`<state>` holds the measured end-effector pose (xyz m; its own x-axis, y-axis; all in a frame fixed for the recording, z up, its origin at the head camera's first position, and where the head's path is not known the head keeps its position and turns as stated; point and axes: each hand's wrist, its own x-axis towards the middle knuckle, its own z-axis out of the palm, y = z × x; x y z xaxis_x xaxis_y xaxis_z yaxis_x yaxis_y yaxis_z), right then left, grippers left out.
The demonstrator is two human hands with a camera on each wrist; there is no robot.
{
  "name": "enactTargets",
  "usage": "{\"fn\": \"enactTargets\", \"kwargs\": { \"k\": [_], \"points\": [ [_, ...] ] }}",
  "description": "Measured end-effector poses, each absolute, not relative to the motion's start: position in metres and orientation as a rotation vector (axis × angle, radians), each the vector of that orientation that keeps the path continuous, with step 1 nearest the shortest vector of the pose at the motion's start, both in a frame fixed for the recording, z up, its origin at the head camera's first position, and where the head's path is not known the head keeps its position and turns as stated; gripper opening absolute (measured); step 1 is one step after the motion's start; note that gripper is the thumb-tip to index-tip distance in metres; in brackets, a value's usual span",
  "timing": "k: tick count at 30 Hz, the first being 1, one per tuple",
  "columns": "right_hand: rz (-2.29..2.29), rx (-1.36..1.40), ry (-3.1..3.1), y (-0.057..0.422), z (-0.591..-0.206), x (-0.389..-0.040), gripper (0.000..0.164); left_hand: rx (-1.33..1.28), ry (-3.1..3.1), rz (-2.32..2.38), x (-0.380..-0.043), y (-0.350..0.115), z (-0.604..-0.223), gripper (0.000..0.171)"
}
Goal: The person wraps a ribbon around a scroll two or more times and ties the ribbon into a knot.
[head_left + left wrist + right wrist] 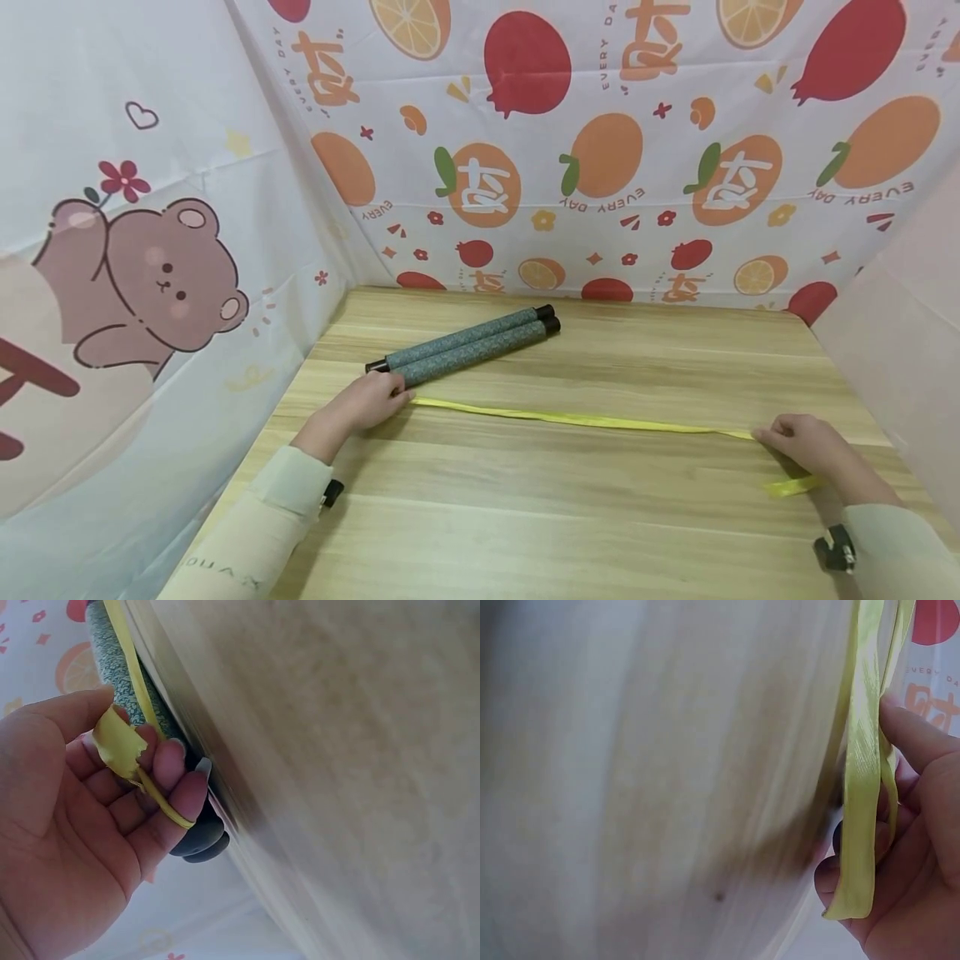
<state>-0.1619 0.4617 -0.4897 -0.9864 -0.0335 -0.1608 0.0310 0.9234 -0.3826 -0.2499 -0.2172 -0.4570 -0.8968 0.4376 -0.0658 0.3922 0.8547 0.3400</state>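
A long yellow ribbon (577, 419) stretches nearly straight across the wooden table between both hands. My left hand (372, 400) pinches its left end; in the left wrist view a short frayed tail of the ribbon (120, 742) lies over the curled fingers. At the other side my right hand (813, 442) pinches the ribbon near its right end. A loose tail hangs past that hand, seen flat and shiny in the right wrist view as ribbon (862, 787). Just beyond the left hand lie two green-grey rods with black ends (468, 346), side by side.
The pale wooden table (555, 517) runs up to a fruit-printed cloth (600, 167) at the back. A white cloth with a bear print (172, 275) hangs on the left, and a plain pale cloth (907, 333) on the right.
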Motion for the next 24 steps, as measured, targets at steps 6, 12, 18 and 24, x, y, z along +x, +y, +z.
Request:
{"fn": "enactTargets", "kwargs": {
  "k": [6, 12, 18, 24],
  "points": [
    [-0.587, -0.017, 2.943, 0.461, -0.490, -0.163, 0.039, 0.605, 2.876, 0.519, -0.247, -0.219, -0.457, 0.039],
    [-0.573, -0.035, 2.979, 0.460, -0.490, -0.165, 0.035, 0.532, 2.843, 0.570, -0.244, -0.220, -0.454, 0.041],
    [-0.526, -0.071, 3.047, 0.464, -0.489, -0.169, 0.029, 0.461, 2.823, 0.600, -0.243, -0.222, -0.448, 0.048],
    [-0.502, -0.088, 3.080, 0.469, -0.489, -0.172, 0.022, 0.399, 2.831, 0.580, -0.242, -0.231, -0.446, 0.054]
  ]
}}
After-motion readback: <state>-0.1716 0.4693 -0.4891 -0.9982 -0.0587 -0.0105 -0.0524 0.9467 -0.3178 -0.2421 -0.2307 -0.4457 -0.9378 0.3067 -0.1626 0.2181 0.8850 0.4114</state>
